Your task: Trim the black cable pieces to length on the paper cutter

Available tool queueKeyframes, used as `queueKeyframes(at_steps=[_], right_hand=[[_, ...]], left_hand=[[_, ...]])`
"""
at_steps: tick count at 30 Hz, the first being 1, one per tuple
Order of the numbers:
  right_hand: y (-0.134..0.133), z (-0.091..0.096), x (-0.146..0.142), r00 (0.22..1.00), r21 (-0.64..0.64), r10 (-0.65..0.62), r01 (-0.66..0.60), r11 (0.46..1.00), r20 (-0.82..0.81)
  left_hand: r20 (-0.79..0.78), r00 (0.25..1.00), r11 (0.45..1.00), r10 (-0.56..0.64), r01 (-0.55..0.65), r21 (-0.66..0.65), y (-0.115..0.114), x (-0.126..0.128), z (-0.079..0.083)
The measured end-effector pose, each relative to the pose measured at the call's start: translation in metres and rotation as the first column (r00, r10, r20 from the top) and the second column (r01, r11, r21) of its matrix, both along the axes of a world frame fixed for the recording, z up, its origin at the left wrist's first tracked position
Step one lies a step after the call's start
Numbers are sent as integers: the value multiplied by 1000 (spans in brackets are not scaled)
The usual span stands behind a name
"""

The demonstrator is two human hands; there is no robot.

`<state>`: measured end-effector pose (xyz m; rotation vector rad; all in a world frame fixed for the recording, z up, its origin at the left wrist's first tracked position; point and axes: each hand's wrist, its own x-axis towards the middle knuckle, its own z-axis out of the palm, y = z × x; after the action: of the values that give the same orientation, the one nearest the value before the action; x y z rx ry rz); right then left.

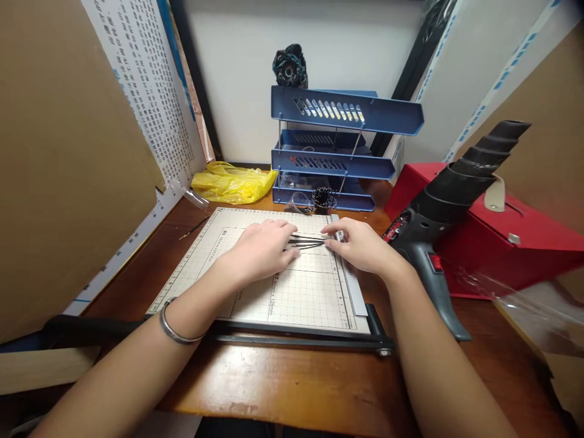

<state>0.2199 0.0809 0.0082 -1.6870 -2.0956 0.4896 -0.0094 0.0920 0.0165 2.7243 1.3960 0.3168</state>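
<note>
A paper cutter board (292, 292) with a printed grid lies on the wooden desk. Several thin black strands (306, 242) lie across its upper part. My left hand (262, 249) rests palm down on the board with its fingers pressing the left ends of the strands. My right hand (358, 243) lies at the board's right edge, fingertips pinched on the right ends of the strands. A metal bangle (176, 328) sits on my left wrist.
A black heat gun (449, 201) leans on a red box (497, 237) at the right. A blue three-tier tray rack (340, 152) stands behind the board, a yellow plastic bag (232, 182) to its left. Cardboard panels (68, 152) wall both sides.
</note>
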Motion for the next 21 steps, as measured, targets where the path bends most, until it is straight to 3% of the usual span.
queueKeyframes(at_steps=[5,8,12,21], right_hand=[[-1,-3,2,991,27,-99,101,994,-85],[-3,-6,3,985,48,-112,120,992,-134],[-6,-14,8,963,56,-155,171,984,-219],[-9,-18,11,935,59,-196,223,973,-294]], left_hand=[[97,993,996,65,-70,51,41,6,8],[92,996,1000,12,-12,3,73,18,3],[122,986,993,115,-110,-44,104,31,-8],[99,975,970,201,-184,-159,127,47,-14]])
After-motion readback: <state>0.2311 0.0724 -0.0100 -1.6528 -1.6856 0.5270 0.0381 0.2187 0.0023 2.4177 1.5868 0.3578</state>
